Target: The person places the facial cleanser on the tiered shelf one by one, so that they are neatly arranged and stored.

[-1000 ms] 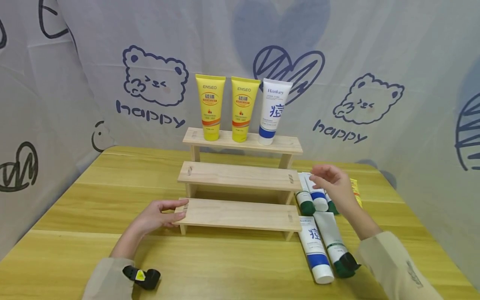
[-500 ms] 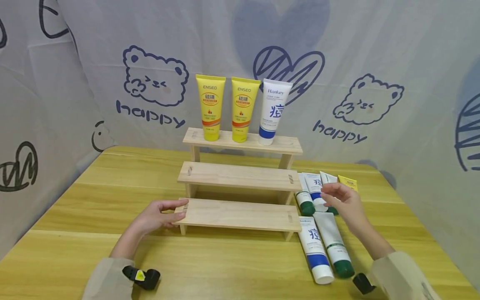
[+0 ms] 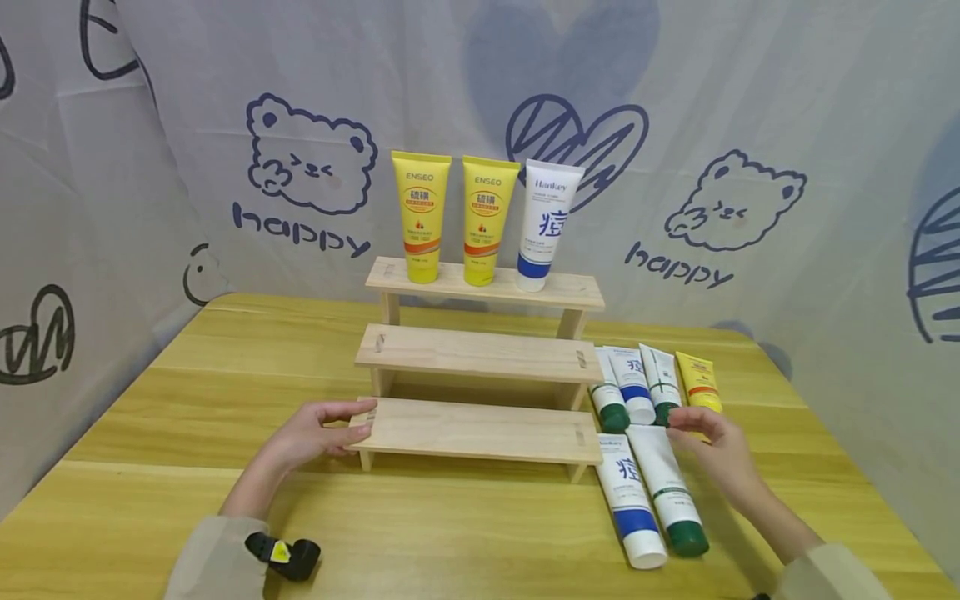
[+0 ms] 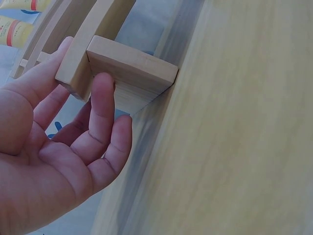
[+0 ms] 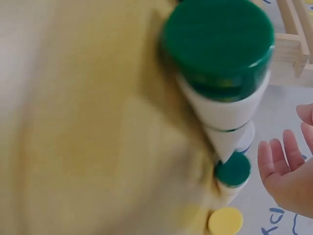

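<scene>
A three-step wooden display stand (image 3: 480, 429) stands mid-table. At the left end of its lowest step, my left hand (image 3: 318, 433) grips the board, thumb on top and fingers underneath in the left wrist view. My right hand (image 3: 716, 450) hovers with nothing in it, fingers loosely bent, near the upper end of a white tube with a green cap (image 3: 669, 487). Beside that tube lies a white-and-blue tube (image 3: 628, 496). Close up in the right wrist view is a green cap (image 5: 220, 44), with the right hand (image 5: 288, 181) at the right edge.
On the top step stand two yellow tubes (image 3: 422, 217) and a white-and-blue tube (image 3: 550, 221). Right of the stand, a back row of lying tubes ends with a yellow tube (image 3: 697, 379). A printed cloth (image 3: 450, 75) hangs behind the wooden table (image 3: 450, 533).
My right hand has drawn back toward me and rightward, from above the back row of tubes to beside the front green-capped tube. The left hand keeps its place on the stand.
</scene>
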`<state>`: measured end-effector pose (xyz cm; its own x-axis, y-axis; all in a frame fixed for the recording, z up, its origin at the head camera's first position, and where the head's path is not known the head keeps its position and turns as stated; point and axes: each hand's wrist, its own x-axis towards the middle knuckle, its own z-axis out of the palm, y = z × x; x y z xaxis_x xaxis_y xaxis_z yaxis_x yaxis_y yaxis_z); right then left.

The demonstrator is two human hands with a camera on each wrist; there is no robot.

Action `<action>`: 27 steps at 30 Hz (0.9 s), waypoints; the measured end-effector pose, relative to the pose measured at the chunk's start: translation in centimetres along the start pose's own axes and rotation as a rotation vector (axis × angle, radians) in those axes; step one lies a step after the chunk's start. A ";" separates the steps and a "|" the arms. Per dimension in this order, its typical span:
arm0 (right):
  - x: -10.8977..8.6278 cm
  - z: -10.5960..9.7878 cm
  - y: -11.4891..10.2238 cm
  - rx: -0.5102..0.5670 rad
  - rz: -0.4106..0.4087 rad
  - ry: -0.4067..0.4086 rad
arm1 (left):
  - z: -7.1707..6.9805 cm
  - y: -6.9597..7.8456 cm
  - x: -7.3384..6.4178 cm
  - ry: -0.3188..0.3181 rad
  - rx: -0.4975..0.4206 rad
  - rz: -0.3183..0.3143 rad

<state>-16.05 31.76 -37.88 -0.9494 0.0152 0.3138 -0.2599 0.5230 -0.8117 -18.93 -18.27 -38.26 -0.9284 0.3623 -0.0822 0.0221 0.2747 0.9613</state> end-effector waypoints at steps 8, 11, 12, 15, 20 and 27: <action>-1.5 -0.8 -0.6 -0.170 0.088 0.009 | 0.0 -0.2 -0.1 -0.006 -0.011 0.012; -1.7 -1.2 -0.1 -0.191 0.079 0.001 | 0.0 -0.2 -0.1 -0.005 -0.008 0.012; -1.8 -1.4 0.1 -0.200 0.076 -0.009 | 0.0 -0.2 -0.1 -0.004 -0.007 0.013; -2.0 -1.6 0.4 -0.220 0.068 -0.049 | 0.0 -0.2 0.0 -0.005 -0.006 0.015; -2.3 -1.8 0.6 -0.219 0.101 -0.127 | -0.1 -0.1 0.0 -0.009 -0.010 0.017; -2.6 -1.8 0.5 -0.173 0.205 -0.233 | 0.0 -0.1 0.0 -0.005 -0.013 0.010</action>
<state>-13.37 33.51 -38.24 -0.9986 -0.0496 0.0166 -0.0454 0.6658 -0.7447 -18.95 -18.28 -38.31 -0.9264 0.3693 -0.0738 0.0265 0.2595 0.9654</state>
